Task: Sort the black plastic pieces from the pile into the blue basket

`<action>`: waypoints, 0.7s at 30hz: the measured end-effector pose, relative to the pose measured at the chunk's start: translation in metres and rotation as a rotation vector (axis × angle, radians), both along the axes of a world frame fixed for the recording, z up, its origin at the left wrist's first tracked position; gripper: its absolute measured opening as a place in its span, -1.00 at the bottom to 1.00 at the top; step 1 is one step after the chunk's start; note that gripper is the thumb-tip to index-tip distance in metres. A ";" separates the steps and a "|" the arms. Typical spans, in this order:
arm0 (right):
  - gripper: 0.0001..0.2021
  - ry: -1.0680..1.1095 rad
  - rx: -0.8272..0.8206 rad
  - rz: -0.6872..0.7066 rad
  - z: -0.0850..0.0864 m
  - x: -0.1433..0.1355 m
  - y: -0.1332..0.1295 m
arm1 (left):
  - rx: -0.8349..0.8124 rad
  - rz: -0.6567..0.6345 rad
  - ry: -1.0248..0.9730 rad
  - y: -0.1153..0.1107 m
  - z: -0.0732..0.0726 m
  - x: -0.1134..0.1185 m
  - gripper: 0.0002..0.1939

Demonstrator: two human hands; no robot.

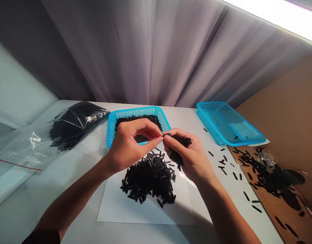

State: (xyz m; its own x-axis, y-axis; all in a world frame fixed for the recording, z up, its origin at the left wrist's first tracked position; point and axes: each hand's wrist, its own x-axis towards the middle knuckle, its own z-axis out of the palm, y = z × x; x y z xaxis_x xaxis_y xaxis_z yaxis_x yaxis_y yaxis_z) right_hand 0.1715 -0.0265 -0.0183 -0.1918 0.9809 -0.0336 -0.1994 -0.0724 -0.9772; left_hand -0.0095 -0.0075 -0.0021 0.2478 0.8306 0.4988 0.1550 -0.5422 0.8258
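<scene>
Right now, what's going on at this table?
The left hand and right hand meet at the fingertips over one small black strip; the right also holds a bunch of them. Below, a loose pile lies on a white sheet. Behind, one blue basket holds more strips.

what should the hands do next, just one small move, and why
Probably ease the single black piece free with the left hand, keeping the right hand steady: the fingertips of both hands come together at that piece, the right hand already cradles a bunch of black pieces, and the left appears to carry no bunch.
</scene>
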 end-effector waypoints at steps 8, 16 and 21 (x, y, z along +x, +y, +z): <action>-0.79 -0.021 0.033 -0.053 0.000 -0.001 -0.003 | -0.088 0.004 -0.146 -0.001 -0.004 0.004 -0.88; -0.75 -0.040 0.006 0.006 0.002 -0.002 -0.001 | -0.046 0.005 -0.261 -0.003 -0.006 0.008 -0.84; -0.70 -0.244 0.162 -0.151 0.003 -0.007 -0.005 | -0.254 -0.044 -0.350 0.000 -0.013 0.010 -0.90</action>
State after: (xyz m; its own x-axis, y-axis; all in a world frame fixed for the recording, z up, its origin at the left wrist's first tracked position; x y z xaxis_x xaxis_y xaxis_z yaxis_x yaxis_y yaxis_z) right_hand 0.1646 -0.0312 -0.0155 -0.0492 0.9939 0.0986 0.0454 0.1008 -0.9939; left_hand 0.0008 -0.0076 -0.0148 0.1377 0.9303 0.3399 -0.1767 -0.3146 0.9326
